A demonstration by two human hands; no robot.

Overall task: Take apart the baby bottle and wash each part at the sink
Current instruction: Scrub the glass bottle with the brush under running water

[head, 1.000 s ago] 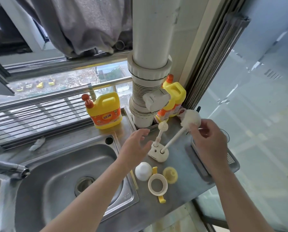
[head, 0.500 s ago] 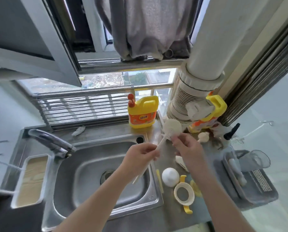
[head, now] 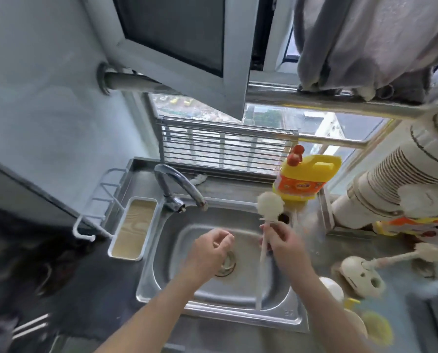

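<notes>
**Brush held over the sink, bottle parts on the surface**

Your right hand (head: 286, 247) has its grip clamped on the long white sponge-headed bottle brush (head: 270, 205), head up, above the stainless steel sink basin (head: 240, 289), which holds nothing but its drain. Your left hand (head: 210, 250) hovers beside it, grip loosely curled and empty. The white domed bottle cap (head: 331, 287) lies on the surface just right of the basin, near the cream brush stand (head: 360, 275). The yellow detergent jug (head: 307, 177) stands behind the sink.
</notes>
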